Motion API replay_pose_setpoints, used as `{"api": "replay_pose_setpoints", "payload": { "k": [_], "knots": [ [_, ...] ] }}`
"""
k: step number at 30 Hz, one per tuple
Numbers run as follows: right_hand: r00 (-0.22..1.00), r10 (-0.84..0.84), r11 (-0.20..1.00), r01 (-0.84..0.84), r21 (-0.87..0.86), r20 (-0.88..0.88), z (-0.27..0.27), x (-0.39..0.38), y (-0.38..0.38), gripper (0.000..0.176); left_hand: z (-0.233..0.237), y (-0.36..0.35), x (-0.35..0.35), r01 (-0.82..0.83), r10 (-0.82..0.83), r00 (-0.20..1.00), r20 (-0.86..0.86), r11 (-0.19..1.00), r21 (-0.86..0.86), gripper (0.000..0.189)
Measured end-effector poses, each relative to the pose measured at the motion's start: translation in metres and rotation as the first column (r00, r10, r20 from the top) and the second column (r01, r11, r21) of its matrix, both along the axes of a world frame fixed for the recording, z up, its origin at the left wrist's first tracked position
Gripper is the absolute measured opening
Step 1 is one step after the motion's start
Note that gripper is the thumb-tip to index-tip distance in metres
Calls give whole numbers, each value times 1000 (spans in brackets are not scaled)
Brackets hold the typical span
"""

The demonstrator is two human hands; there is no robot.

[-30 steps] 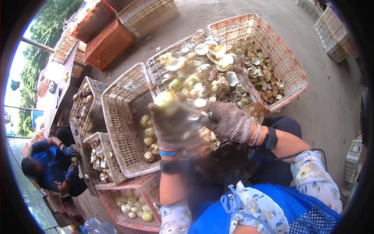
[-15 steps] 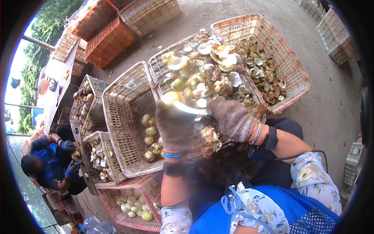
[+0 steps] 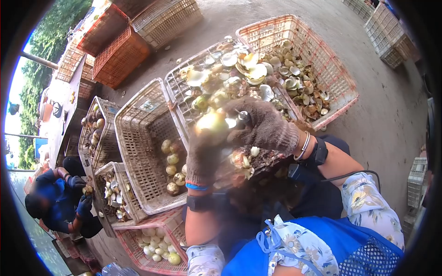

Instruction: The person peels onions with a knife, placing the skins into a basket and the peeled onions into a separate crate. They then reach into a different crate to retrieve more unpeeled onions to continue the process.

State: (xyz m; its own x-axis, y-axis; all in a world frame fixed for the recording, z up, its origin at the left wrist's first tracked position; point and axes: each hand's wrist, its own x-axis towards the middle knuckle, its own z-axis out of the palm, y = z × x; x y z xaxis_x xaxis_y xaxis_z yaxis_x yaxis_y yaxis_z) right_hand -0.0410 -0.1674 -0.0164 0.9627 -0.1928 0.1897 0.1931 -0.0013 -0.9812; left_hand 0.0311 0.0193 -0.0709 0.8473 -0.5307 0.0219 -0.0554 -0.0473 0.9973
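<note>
My left hand [image 3: 204, 154], in a worn grey glove, grips a round yellowish fruit [image 3: 211, 122] held up over the crates. My right hand [image 3: 266, 127], also gloved, is closed on a small knife [image 3: 240, 117] whose tip meets the fruit's right side. Under both hands sits a white crate of husk peelings [image 3: 184, 89]. Peeled pale fruits [image 3: 171, 160] lie in the bottom of a white crate [image 3: 133, 138] just left of my hands.
A red crate [image 3: 338, 78] of husk scraps stands at the right. A low red crate [image 3: 138, 246] of peeled fruits sits at the bottom left. Another person in blue [image 3: 50, 207], in dark gloves, works over crates at the far left. Stacked crates [image 3: 117, 55] line the back.
Both hands rose slightly and turned. The knife, laid across the fruit half a second ago, now points into its right side. The person at left keeps working.
</note>
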Motion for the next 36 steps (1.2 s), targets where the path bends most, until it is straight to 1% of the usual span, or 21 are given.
{"api": "replay_pose_setpoints", "payload": {
  "k": [2,3,4,6,7,8,10,11,15,20,22,24,26,27,28,30,31,32,34,35,36],
  "knots": [
    [973,92,920,-2,-392,211,-2,8,-12,47,6,2,-2,131,-137,973,-188,990,-44,57],
    [980,122,906,-44,-422,159,1,7,-14,41,17,-3,-6,156,-144,987,-78,973,170,53],
    [981,117,906,-43,-422,153,3,6,-16,41,19,-4,-8,161,-149,985,-83,972,169,53],
    [974,144,828,-22,-560,176,3,4,-19,37,19,-1,-9,169,-177,948,-263,984,-56,44],
    [969,165,845,-44,-532,182,3,3,-20,34,17,2,-8,216,-240,969,55,937,273,36],
    [970,162,847,-44,-530,179,1,2,-21,34,16,2,-9,220,-243,969,51,936,274,36],
    [984,177,809,-136,-572,16,-1,1,-21,30,19,-1,-11,257,-251,966,-68,961,106,33],
    [985,161,785,-91,-613,61,-4,1,-20,26,23,-5,-10,264,-250,934,-256,964,24,39],
    [999,41,854,-24,-520,21,-14,2,-17,23,31,-16,-12,173,-186,867,-463,982,-70,52],
    [986,-55,885,121,-449,158,-10,-1,-10,22,44,-23,-13,139,-158,911,-381,987,-77,49],
    [972,-38,809,167,-563,234,-6,-4,-9,19,49,-24,-16,94,-97,917,-386,995,-28,47],
    [961,-64,849,194,-492,268,-17,1,-9,18,51,-30,-20,12,-60,909,-413,993,-117,39],
    [972,-235,945,222,-240,-24,-25,10,-15,17,52,-32,-17,65,-64,935,-349,998,-10,29],
    [956,-266,870,293,-397,122,-26,17,-19,14,51,-33,-16,62,-79,931,-358,996,-57,24],
    [957,-261,868,290,-402,126,-27,16,-15,14,48,-32,-14,58,-77,932,-355,996,-63,24],
    [918,-340,850,392,-353,202,-22,9,-1,13,41,-28,-8,123,-127,988,90,991,54,29],
    [946,-296,892,322,-318,129,-18,8,-1,17,50,-28,-7,160,-164,974,155,986,35,37],
    [946,-296,892,322,-318,130,-21,9,-3,17,42,-22,-4,160,-163,974,156,987,35,37],
    [925,-215,863,330,-382,314,-26,10,-7,21,37,-15,1,100,-133,984,117,963,250,43],
    [926,-213,864,327,-384,310,-27,8,-8,21,35,-12,-3,137,-131,987,-88,989,61,48],
    [961,-156,908,232,-350,230,-22,4,-5,27,42,-15,-7,138,-132,987,-94,988,63,48]
  ]
}}
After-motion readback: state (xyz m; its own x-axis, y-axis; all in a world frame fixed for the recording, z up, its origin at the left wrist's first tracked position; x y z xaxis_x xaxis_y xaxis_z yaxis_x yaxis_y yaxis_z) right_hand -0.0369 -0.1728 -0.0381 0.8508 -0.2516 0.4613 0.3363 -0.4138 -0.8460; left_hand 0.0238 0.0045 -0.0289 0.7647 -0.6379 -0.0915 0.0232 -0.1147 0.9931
